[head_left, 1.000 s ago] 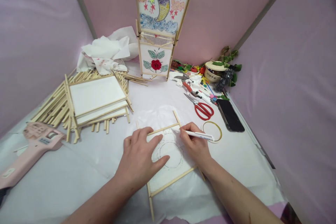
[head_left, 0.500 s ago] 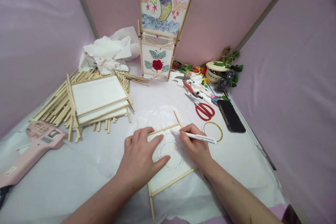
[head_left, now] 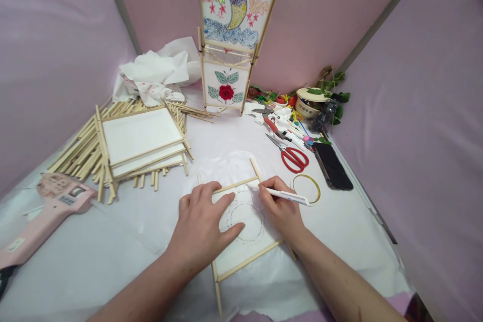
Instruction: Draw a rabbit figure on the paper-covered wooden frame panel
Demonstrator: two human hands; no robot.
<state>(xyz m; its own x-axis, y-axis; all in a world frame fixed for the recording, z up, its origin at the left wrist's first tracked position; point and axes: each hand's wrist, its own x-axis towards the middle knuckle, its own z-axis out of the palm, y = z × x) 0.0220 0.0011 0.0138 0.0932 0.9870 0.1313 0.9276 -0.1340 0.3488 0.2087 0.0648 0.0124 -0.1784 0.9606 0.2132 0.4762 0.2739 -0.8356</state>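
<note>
A white panel [head_left: 241, 251] in a wooden stick frame lies on the white-covered table, with a circle and a wavy outline drawn on it. My left hand [head_left: 206, 224] rests open on the panel's left part, fingers spread, covering that side of the frame. In my right hand [head_left: 281, 206] is a white pen [head_left: 289, 196], pinched between thumb and fingers. Its tip points at the panel near the top edge, above the circle. My right hand hides part of the frame's right side.
Stacked framed panels [head_left: 141, 133] lie on wooden sticks [head_left: 77, 148] at the left, near a pink glue gun [head_left: 62, 201]. Red scissors [head_left: 294, 159], a yellow ring [head_left: 319, 188] and a phone [head_left: 332, 166] lie right. A decorated standing frame [head_left: 225, 73] is behind.
The pen in my right hand has shifted and tilted very slightly, its rear end a little further left. My left hand and the panel have not visibly moved.
</note>
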